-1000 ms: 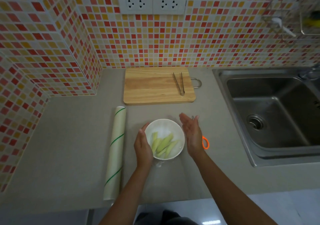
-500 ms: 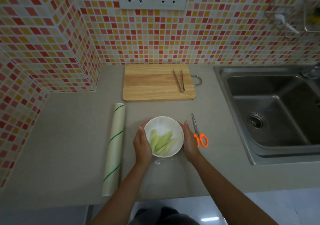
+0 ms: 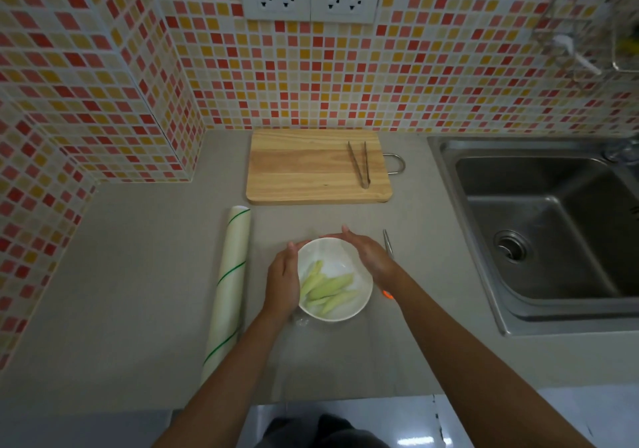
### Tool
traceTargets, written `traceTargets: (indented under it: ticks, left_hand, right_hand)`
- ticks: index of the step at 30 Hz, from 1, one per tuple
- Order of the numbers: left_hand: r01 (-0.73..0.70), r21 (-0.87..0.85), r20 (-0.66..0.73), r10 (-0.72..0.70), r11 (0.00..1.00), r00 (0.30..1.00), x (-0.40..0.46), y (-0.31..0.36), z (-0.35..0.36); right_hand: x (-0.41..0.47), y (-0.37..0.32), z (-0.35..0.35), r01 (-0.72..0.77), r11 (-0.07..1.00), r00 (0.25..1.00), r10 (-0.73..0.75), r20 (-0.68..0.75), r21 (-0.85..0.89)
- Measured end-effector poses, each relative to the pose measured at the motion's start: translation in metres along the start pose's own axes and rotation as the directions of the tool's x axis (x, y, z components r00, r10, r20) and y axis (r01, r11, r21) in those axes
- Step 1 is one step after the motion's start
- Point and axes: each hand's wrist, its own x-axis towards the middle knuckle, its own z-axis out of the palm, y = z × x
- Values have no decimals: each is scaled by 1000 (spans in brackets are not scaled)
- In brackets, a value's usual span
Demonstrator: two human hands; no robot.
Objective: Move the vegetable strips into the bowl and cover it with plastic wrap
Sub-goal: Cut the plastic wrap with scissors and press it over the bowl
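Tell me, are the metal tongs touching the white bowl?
Apart. The head view shows the tongs lying on the cutting board near the wall, with bare counter between the board and the bowl.

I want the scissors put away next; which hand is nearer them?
Right. The right hand lies partly over the scissors; the left hand is across the bowl.

So the bowl [image 3: 349, 311] sits on the counter [image 3: 121, 292] near the front edge, with the vegetable strips [image 3: 326, 287] in it. The left hand [image 3: 283, 280] is against its left side, the right hand [image 3: 371, 257] over its far right rim. The plastic wrap roll [image 3: 230, 281] lies to the left, scissors [image 3: 388, 245] just right. The cutting board [image 3: 318, 167] is behind with tongs [image 3: 359, 164] on it, and the sink [image 3: 539, 226] is far right.
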Motion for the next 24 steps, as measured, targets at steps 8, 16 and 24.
traceTargets:
  ticks: [8, 16, 24]
  left_hand:
    - [-70, 43, -270, 79, 997, 960, 14, 20, -17]
    - [40, -244, -125, -72, 969, 990, -17, 6, 10]
    - [56, -229, -118, -85, 972, 989, -18, 3, 13]
  right_hand:
    - [-19, 26, 18, 10, 982, 927, 62, -371, 188]
    - [-17, 1, 7, 141, 989, 972, -130, -198, 42]
    - [-10, 2, 12, 105, 994, 975, -98, -200, 21]
